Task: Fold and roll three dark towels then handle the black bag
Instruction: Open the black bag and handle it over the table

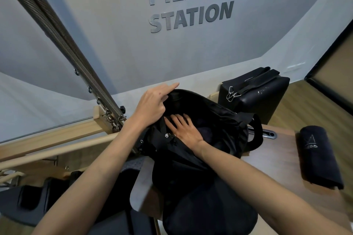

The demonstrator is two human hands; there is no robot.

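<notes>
A black bag [200, 173] lies open on a wooden surface [277, 160] in the middle of the view. My left hand [154, 101] grips the bag's far rim and holds the mouth open. My right hand [185, 128] reaches inside the opening, fingers spread flat on the dark contents. A dark shape inside the bag, next to that hand, may be a towel, but I cannot tell. One rolled dark towel [319, 156] with a pale logo lies on the wooden surface to the right, apart from the bag.
A black padded box [256, 93] with straps and metal clips stands behind the bag. Long metal springs [57, 32] run diagonally at the left down to a wooden frame [57, 139]. A grey wall with lettering rises behind.
</notes>
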